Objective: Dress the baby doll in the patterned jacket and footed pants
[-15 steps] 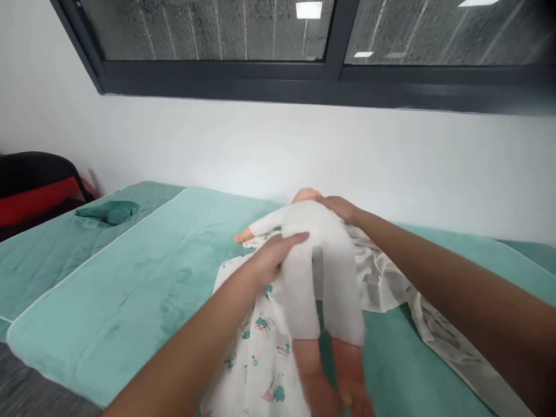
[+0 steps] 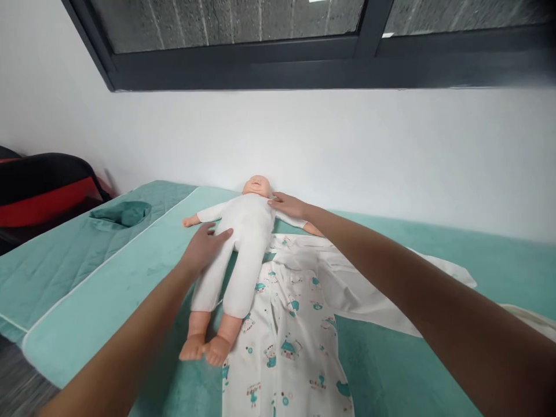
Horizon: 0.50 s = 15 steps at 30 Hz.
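A baby doll (image 2: 249, 217) with a white cloth body and bare plastic head, hands and feet lies face up on the mat. My left hand (image 2: 202, 249) rests at the doll's hip, thumb and fingers apart. At the doll's shoulder, by the neck, my right hand (image 2: 289, 204) touches it with outstretched fingers. Just right of the doll a white printed baby garment (image 2: 286, 341) is spread flat, its teal figures facing up. One leg of the doll lies along the garment's edge. Plain white cloth (image 2: 360, 289) extends right from the garment, partly hidden beneath my right forearm.
A teal padded mat (image 2: 108, 289) covers the surface up to the white wall. On its left part sits a dark teal ring-shaped cushion hollow (image 2: 121, 214). A black and red bag-like object (image 2: 47, 194) stands at the far left. Above is a dark window frame (image 2: 234, 69).
The doll has moved left off the garment and turned from face down to lying on its back. Both hands moved left with it, uncovering more of the printed garment. The view shifted slightly.
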### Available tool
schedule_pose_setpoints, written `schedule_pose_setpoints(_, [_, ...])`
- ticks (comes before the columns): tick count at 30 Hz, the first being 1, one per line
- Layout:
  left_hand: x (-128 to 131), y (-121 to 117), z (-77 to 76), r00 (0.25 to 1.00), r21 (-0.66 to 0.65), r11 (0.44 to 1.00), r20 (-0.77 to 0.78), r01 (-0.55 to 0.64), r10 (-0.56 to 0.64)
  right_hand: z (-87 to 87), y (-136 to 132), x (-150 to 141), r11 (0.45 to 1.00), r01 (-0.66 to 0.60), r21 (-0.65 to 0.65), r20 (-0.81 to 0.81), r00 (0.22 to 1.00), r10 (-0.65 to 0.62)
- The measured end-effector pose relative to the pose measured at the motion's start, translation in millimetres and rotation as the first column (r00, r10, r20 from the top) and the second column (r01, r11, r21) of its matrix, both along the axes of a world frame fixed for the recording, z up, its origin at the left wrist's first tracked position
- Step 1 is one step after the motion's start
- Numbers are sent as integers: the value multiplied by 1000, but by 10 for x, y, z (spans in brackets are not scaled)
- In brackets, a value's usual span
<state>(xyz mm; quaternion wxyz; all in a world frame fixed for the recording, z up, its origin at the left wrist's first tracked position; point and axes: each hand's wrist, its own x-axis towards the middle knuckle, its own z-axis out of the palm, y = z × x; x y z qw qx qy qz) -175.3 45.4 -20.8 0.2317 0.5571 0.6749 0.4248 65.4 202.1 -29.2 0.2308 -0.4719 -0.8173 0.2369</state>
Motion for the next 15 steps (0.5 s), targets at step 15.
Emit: schedule_pose_setpoints(15, [1409,-685,219,378,-267,749,-733,606,-566,204,-1709,1691,960,128,-248,452,892,-2])
